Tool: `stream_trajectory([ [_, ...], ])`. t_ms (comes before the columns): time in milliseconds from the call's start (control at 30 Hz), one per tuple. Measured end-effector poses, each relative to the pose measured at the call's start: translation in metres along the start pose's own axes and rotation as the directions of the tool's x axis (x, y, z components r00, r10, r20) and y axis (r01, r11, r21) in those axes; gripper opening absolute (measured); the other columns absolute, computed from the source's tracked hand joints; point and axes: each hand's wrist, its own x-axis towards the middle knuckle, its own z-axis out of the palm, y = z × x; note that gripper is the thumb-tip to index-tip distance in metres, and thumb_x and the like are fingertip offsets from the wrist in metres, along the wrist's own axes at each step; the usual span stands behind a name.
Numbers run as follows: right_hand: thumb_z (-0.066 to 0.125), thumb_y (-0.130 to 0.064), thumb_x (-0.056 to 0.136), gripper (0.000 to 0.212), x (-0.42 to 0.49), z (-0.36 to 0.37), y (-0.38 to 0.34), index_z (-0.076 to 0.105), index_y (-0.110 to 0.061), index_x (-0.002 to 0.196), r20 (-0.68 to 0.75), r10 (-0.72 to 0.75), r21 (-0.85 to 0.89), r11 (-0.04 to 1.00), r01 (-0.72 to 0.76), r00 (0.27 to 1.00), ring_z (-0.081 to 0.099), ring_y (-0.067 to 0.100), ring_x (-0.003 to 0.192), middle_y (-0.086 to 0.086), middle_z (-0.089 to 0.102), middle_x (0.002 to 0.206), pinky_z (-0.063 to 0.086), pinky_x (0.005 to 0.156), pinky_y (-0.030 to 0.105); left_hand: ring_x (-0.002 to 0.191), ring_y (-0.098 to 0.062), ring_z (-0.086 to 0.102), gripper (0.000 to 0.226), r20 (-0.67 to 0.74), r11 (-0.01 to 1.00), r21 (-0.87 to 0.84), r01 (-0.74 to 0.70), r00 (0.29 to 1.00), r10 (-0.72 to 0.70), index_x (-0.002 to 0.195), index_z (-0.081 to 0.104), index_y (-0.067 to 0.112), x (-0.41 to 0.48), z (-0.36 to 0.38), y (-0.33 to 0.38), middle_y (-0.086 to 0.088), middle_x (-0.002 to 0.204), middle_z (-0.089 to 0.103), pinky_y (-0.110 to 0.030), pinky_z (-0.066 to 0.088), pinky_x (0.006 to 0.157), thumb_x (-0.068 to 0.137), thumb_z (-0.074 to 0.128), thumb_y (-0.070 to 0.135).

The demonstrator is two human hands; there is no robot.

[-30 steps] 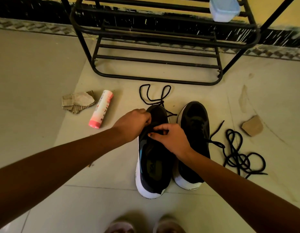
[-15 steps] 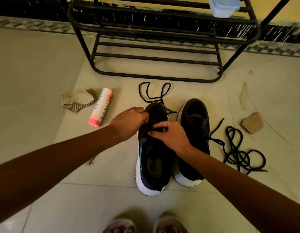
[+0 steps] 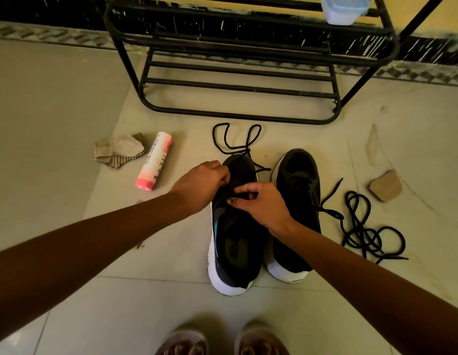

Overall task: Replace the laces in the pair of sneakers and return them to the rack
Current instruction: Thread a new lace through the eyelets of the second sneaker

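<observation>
1. Now your left hand (image 3: 199,185) curls its fingers over the left edge of the left sneaker (image 3: 235,252) and grips it there.
2. Your right hand (image 3: 261,203) pinches the black lace (image 3: 233,139) above that sneaker's tongue, thumb against forefinger.
3. That lace loops past the toe onto the floor (image 3: 56,124), towards the rack (image 3: 238,85).
4. The right sneaker (image 3: 298,180) stands just beside the left one, both toes pointing at the rack.
5. A tangled lace (image 3: 363,226) lies on the floor just right of the right sneaker.
6. A pale plastic tub (image 3: 344,8) sits on an upper shelf of the rack; you cannot tell what it holds.
7. A pink tube (image 3: 156,160) lies on the floor left of the sneakers.
</observation>
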Motion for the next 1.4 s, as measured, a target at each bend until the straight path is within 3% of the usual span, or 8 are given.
stream_trajectory([
  [233,0.077,-0.023,0.076,0.028,0.001,0.0,0.002,0.071,-0.017,0.103,0.001,-0.01,-0.027,1.0,0.01,1.0,0.045,0.003,0.055,-0.008,0.051,0.063,0.038,0.055,0.012,0.097,-0.023,0.053,0.019,0.07,0.999,0.054,0.0,0.998,-0.004,0.106,0.058,0.01,0.006,-0.003,0.002,-0.009,0.106,0.055,-0.028,0.039,0.074,0.089,0.051,0.003],
  [367,0.077,-0.022,0.076,0.028,0.001,0.001,0.003,0.071,-0.017,0.103,0.007,-0.01,-0.01,1.0,0.01,1.0,0.05,0.004,0.058,0.0,0.059,0.069,0.046,0.059,0.015,0.095,-0.026,0.057,0.017,0.069,0.995,-0.061,0.075,0.995,-0.071,0.104,0.061,0.008,0.003,-0.001,0.005,-0.011,0.105,0.058,-0.033,0.045,0.08,0.092,0.049,0.01],
  [533,0.077,-0.017,0.076,0.025,0.002,0.001,0.003,0.071,-0.016,0.101,0.018,0.001,0.016,1.0,-0.001,1.0,0.045,0.001,0.051,-0.007,0.052,0.063,0.037,0.049,0.006,0.093,-0.025,0.058,0.018,0.004,0.987,-0.123,0.108,0.994,-0.108,0.106,0.063,0.007,-0.002,0.004,0.012,-0.011,0.104,0.061,-0.029,0.043,0.077,0.093,0.05,0.012],
  [767,0.064,-0.017,0.087,0.018,0.006,0.002,0.005,0.072,-0.018,0.103,0.018,0.026,0.078,0.997,-0.027,1.0,0.064,0.01,0.087,-0.002,0.071,0.096,0.048,0.08,0.017,0.079,-0.018,0.062,0.011,-0.088,0.942,-0.289,0.17,0.975,-0.203,0.096,0.066,0.011,-0.008,0.009,0.005,-0.004,0.088,0.067,-0.027,0.048,0.072,0.085,0.065,0.014],
  [833,0.057,-0.012,0.09,0.022,0.007,0.001,0.005,0.072,-0.017,0.106,0.014,0.02,0.039,0.999,-0.021,1.0,0.061,0.004,0.089,-0.006,0.069,0.099,0.043,0.078,0.009,0.08,-0.016,0.059,0.01,-0.085,0.949,-0.274,0.155,0.979,-0.185,0.095,0.068,0.011,-0.009,0.011,0.003,-0.004,0.09,0.063,-0.02,0.042,0.069,0.086,0.064,0.013],
  [900,0.059,-0.01,0.088,0.022,0.007,0.0,0.006,0.072,-0.017,0.105,0.01,-0.029,-0.043,0.999,0.029,1.0,0.058,0.0,0.073,-0.008,0.067,0.083,0.041,0.067,0.003,0.079,-0.013,0.054,0.009,-0.11,0.944,-0.286,0.166,0.973,-0.205,0.092,0.071,0.012,-0.008,0.01,0.004,-0.001,0.089,0.056,-0.014,0.035,0.064,0.085,0.066,0.014],
  [1033,0.068,-0.015,0.084,0.015,0.009,0.003,0.01,0.074,-0.018,0.098,-0.034,-0.135,-0.212,0.969,0.125,0.99,0.045,0.003,0.051,-0.012,0.052,0.06,0.037,0.053,0.012,0.07,-0.003,0.055,0.01,-0.105,0.888,-0.405,0.216,0.954,-0.28,0.091,0.074,0.012,-0.007,0.01,0.011,0.004,0.082,0.063,-0.003,0.038,0.064,0.083,0.068,0.011],
  [1400,0.064,-0.029,0.086,0.01,0.012,0.012,0.009,0.071,-0.027,0.092,-0.113,-0.173,-0.403,0.908,0.114,0.978,0.054,0.007,0.068,-0.007,0.066,0.086,0.045,0.061,0.023,0.074,-0.004,0.058,0.016,-0.039,0.863,-0.426,0.271,0.948,-0.316,0.099,0.073,0.01,-0.01,0.01,0.012,-0.004,0.094,0.072,0.003,0.038,0.063,0.085,0.065,0.01],
])
